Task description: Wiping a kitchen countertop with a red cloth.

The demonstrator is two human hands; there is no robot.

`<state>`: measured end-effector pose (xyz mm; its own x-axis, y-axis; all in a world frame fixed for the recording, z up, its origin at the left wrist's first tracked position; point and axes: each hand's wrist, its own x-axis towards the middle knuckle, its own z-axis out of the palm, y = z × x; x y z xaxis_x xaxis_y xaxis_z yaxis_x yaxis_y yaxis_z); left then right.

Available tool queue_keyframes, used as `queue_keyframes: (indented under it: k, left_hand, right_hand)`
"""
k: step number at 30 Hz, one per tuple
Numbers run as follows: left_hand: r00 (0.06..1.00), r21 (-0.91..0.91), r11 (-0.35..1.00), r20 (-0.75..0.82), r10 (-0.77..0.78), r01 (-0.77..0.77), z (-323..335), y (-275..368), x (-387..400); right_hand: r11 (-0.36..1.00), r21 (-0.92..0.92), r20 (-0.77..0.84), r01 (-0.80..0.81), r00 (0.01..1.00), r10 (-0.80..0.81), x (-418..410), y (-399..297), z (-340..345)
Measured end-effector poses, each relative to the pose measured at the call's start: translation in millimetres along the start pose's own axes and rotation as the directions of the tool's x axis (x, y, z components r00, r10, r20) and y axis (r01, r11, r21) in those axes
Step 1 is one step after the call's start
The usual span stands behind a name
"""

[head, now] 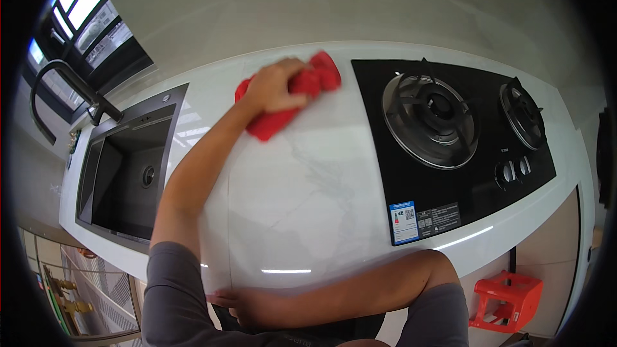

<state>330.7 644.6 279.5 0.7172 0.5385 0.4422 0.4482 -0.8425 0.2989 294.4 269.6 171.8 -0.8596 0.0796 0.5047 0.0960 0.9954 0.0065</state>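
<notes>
My left hand (279, 86) presses a bunched red cloth (270, 127) onto the white marble-patterned countertop (308, 178), close to the back wall. Parts of the cloth stick out on both sides of the hand, and its edges are blurred. Across my body lies the right forearm, with my right hand (232, 302) low at the counter's front edge, beside the left sleeve. Its fingers look spread at that edge, and nothing shows in them.
Right of the cloth is a black glass gas hob (462, 193) with two burners and printed labels. A dark sink (130, 173) with a black tap (82, 86) lies left. Below the counter are a red plastic stool (525, 299) and an open cabinet with brass valves (77, 307).
</notes>
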Motion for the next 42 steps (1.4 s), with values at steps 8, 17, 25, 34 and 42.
queue_keyframes:
  k: [8,17,25,34,42]
  left_hand:
    - [0.883,-0.149,0.947,-0.344,-0.321,0.286,12.7,-38.5,34.0]
    - [0.612,0.435,0.474,-0.269,-0.744,0.766,-76.1,-104.0,-98.5]
    - [0.849,0.415,0.764,-0.043,-0.526,0.494,-98.7,49.6,-208.6]
    - [0.926,0.021,0.978,0.328,0.189,-0.207,-86.2,142.3,-206.6]
    - [0.943,-0.111,0.970,0.235,0.237,-0.216,-32.2,22.5,-81.7]
  right_hand:
    - [0.995,0.095,0.245,0.019,0.969,-0.042,2.4,9.6,-30.4]
    - [0.996,0.054,0.275,0.076,0.957,-0.088,4.1,22.3,-46.0]
    - [0.992,0.084,0.326,0.091,0.939,-0.114,1.3,27.0,-63.6]
    - [0.990,0.071,0.247,0.118,0.960,-0.132,2.9,27.8,-60.8]
    - [0.996,0.052,0.182,0.071,0.980,-0.079,-0.2,21.0,-38.8]
